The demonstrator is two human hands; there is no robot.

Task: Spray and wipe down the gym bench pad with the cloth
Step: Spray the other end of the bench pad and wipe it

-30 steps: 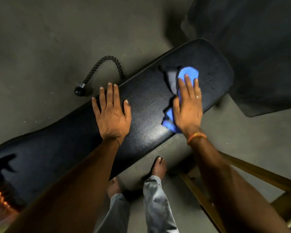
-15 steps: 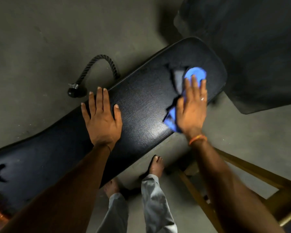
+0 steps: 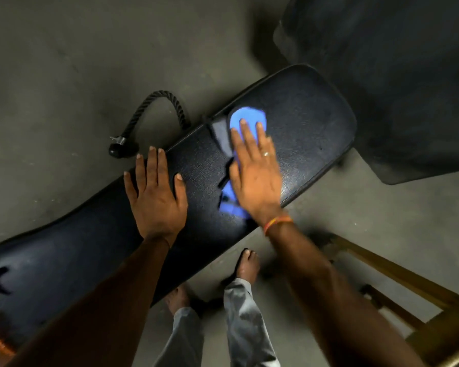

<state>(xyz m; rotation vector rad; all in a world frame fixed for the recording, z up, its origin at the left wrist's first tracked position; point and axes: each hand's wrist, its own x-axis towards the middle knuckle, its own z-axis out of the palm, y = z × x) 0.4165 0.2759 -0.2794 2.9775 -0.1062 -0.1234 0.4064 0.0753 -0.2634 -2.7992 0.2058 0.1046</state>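
The black padded gym bench pad (image 3: 310, 123) runs diagonally from lower left to upper right. My right hand (image 3: 255, 170) lies flat on a blue cloth (image 3: 247, 119), pressing it onto the pad right of its middle; the cloth shows beyond my fingertips and beside my palm. My left hand (image 3: 155, 194) rests flat on the pad with fingers spread, just left of the cloth. No spray bottle is in view.
A black rope handle with a ball end (image 3: 149, 120) lies on the concrete floor beyond the bench. A dark rubber mat (image 3: 398, 75) covers the upper right. Wooden frame bars (image 3: 398, 274) stand at lower right. My bare feet (image 3: 247, 263) are under the bench's near edge.
My right hand has slid the blue cloth leftward along the pad, toward my left hand. My left hand has stayed flat on the pad.
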